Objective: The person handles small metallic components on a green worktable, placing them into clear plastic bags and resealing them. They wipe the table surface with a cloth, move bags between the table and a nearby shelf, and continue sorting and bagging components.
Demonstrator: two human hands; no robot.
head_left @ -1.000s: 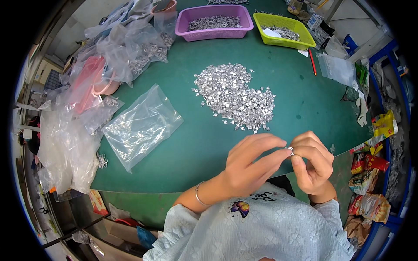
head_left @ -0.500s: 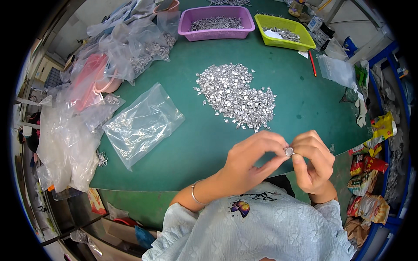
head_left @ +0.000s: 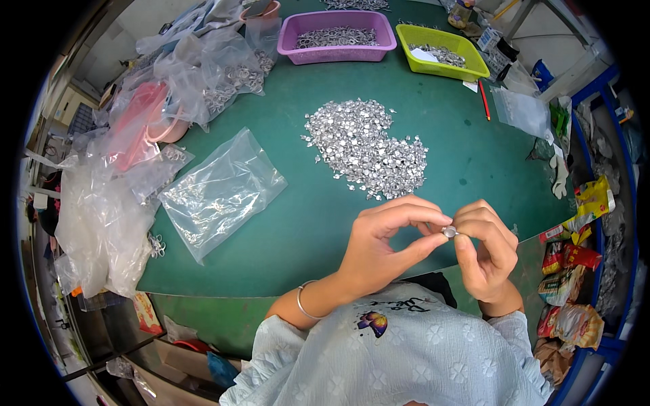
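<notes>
Between my two hands, above the front edge of the green table, is a small round silver metal piece [head_left: 449, 232] with a flat disc face. My left hand [head_left: 382, 240] has a wrist bangle below it and pinches the piece's left side between thumb and forefinger. From the other side, the bent fingers and thumb of my right hand [head_left: 486, 247] grip the same piece. Beyond my hands, a heap of similar small silver metal pieces [head_left: 369, 145] lies loose on the tabletop.
A flat clear plastic bag [head_left: 223, 193] lies left of the heap. Bulky plastic bags [head_left: 108, 216] crowd the left edge. At the back stand a purple basket [head_left: 336, 55] and a lime-green basket [head_left: 440, 66] of metal parts. A red pencil [head_left: 484, 101] lies at the right.
My left forefinger and thumb have shifted slightly on the metal piece, and its disc face is tilted differently. Both hands stay in nearly the same place.
</notes>
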